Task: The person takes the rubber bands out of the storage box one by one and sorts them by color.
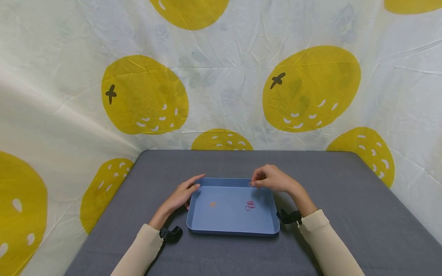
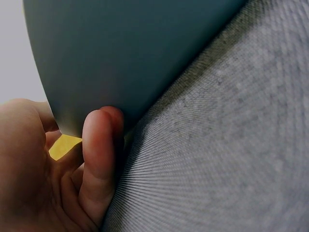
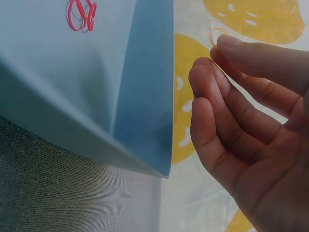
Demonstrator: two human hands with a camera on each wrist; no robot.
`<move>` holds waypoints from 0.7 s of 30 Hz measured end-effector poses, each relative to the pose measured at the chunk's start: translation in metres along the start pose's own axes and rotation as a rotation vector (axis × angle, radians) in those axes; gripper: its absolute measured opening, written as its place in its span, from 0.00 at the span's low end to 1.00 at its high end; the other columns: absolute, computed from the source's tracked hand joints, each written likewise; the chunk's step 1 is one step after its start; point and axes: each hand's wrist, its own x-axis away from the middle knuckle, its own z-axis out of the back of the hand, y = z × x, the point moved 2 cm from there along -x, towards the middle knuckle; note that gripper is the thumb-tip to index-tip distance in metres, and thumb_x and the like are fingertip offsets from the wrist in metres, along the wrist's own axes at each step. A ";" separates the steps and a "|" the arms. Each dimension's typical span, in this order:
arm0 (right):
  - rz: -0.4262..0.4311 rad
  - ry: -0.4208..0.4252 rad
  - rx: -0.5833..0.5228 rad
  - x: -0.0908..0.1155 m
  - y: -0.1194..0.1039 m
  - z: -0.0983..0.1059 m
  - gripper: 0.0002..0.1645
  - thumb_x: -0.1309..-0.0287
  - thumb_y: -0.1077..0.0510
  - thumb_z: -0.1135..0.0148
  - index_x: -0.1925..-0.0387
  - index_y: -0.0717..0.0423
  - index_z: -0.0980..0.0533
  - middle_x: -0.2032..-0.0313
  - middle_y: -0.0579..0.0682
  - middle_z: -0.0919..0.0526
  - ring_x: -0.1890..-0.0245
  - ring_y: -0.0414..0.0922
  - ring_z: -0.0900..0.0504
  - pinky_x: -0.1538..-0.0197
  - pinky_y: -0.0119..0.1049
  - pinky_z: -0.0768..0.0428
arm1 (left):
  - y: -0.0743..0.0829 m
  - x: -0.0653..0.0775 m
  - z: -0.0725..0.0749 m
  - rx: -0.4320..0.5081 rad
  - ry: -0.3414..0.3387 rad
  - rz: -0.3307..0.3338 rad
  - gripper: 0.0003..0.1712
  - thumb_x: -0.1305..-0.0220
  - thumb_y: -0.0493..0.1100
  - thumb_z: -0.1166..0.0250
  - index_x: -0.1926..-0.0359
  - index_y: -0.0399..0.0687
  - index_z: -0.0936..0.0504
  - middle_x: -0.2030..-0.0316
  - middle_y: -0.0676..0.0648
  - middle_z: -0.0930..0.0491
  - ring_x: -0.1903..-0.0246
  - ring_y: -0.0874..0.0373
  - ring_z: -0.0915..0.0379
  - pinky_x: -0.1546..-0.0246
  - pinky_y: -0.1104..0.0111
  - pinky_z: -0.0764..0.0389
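Note:
A shallow blue tray lies on the table in the head view. My left hand grips its far left corner, with the thumb over the rim; in the left wrist view curled fingers press against the outer wall. Above the far right part of the tray, my right hand pinches a small orange rubber band between thumb and index finger. Several red rubber bands lie together in the tray's right half. Toward the left lie a few orange rubber bands, too small to count.
A grey cloth covers the table under the tray. Behind it hangs a pale curtain printed with yellow fruit. Each wrist wears a black camera mount, such as the left mount beside the tray.

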 end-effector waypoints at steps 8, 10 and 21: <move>0.002 -0.001 0.001 0.000 0.000 -0.001 0.08 0.34 0.58 0.32 0.65 0.60 0.14 0.65 0.58 0.10 0.70 0.43 0.21 0.65 0.35 0.22 | 0.000 0.000 0.000 -0.007 -0.002 -0.004 0.25 0.19 0.55 0.47 0.26 0.81 0.33 0.39 0.40 0.22 0.90 0.54 0.29 0.85 0.57 0.19; 0.003 -0.001 0.004 0.000 -0.001 -0.001 0.08 0.34 0.58 0.32 0.65 0.59 0.14 0.66 0.58 0.11 0.70 0.43 0.21 0.65 0.35 0.22 | 0.000 -0.001 0.000 -0.005 -0.003 -0.003 0.25 0.19 0.55 0.47 0.26 0.81 0.33 0.37 0.40 0.23 0.90 0.54 0.28 0.85 0.57 0.18; 0.013 0.000 0.015 -0.001 -0.002 -0.002 0.08 0.34 0.57 0.31 0.65 0.59 0.14 0.68 0.58 0.11 0.71 0.43 0.22 0.67 0.34 0.23 | -0.002 -0.001 0.000 0.003 -0.016 -0.017 0.27 0.19 0.55 0.48 0.24 0.75 0.34 0.28 0.41 0.30 0.89 0.54 0.28 0.85 0.57 0.18</move>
